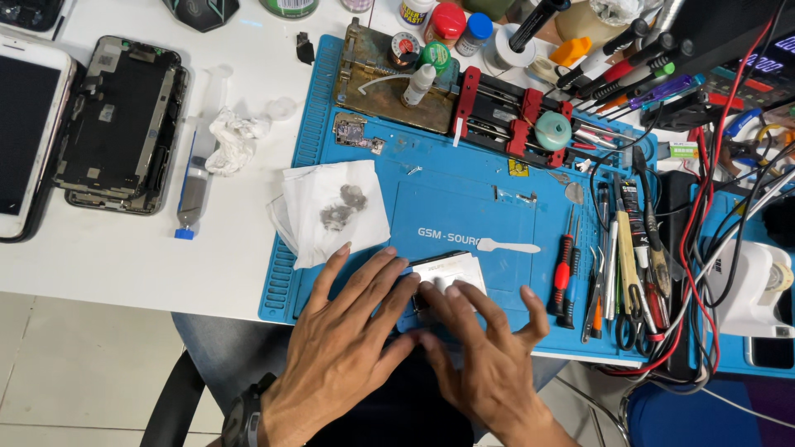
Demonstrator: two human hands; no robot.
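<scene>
My left hand (344, 339) lies flat on the near edge of the blue work mat (464, 199), fingers spread and pressing on a small dark phone part (431, 263) with a white label. My right hand (484, 352) overlaps it from the right, fingertips on the same part. Most of the part is hidden under my fingers. A stained white tissue (331, 207) lies just beyond my left hand. A white plastic spudger (507, 246) rests on the mat past my right hand.
An opened phone frame (120, 124) and a white phone (25, 132) lie at the left of the white table. Screwdrivers and tweezers (613, 265) line the mat's right side. Bottles, a red clamp fixture (509, 116) and tangled cables (720, 207) crowd the back and right.
</scene>
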